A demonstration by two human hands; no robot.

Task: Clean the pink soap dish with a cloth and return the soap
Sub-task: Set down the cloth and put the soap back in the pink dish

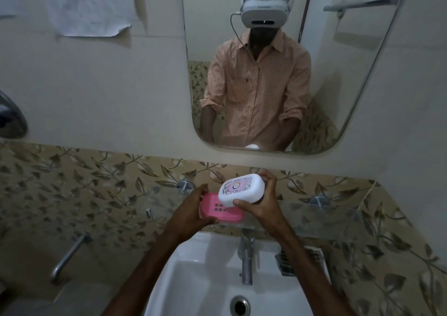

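Observation:
The pink soap dish (217,209) is an open tray with a grid of drain holes, held above the back of the sink. My left hand (191,209) grips its left end. My right hand (261,202) holds a white lid (242,190) with a patterned label on top, tilted and lifted just above the dish's right side. No soap and no cloth are visible in the frame.
A white sink (200,274) with a metal tap (246,255) lies below my hands. A glass shelf (321,216) runs along the leaf-patterned tiles on the right. A wall tap (70,255) sticks out at the left. A mirror (362,73) hangs above.

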